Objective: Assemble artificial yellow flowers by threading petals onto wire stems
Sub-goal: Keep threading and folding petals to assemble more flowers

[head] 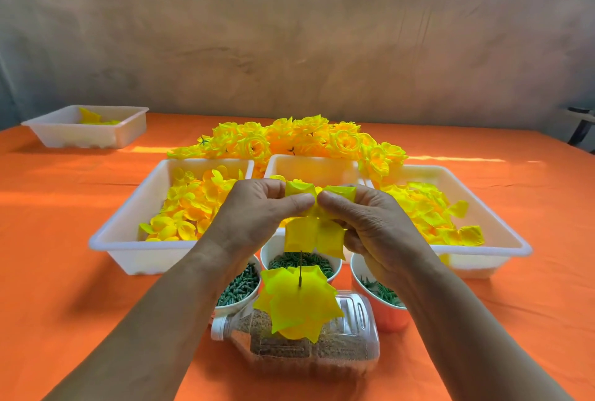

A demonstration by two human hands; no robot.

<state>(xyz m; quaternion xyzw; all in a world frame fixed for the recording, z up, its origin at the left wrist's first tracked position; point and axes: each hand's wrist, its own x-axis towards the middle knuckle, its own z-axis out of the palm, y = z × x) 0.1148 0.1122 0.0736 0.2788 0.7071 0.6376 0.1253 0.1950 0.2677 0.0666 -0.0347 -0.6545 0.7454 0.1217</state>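
Note:
My left hand [257, 214] and my right hand [363, 220] meet above the middle of the table. Both pinch one yellow petal piece [314, 234] between thumbs and fingers. Its lobes hang down below my fingers. Under it a thin wire stem [300, 268] stands upright. Several yellow petal layers [297, 302] sit threaded on it, lower down. The stem rises from a clear plastic bottle [341, 346] lying on its side, filled with brownish grit. The stem's tip lies just under the held petal piece; whether it touches I cannot tell.
White trays of loose yellow petals stand left [128, 230] and right [502, 233], with a smaller tray [314, 164] between. Finished yellow flowers [306, 138] are heaped behind. Three cups of green parts [380, 294] ring the bottle. Another white tray [64, 133] sits far left on the orange cloth [64, 272].

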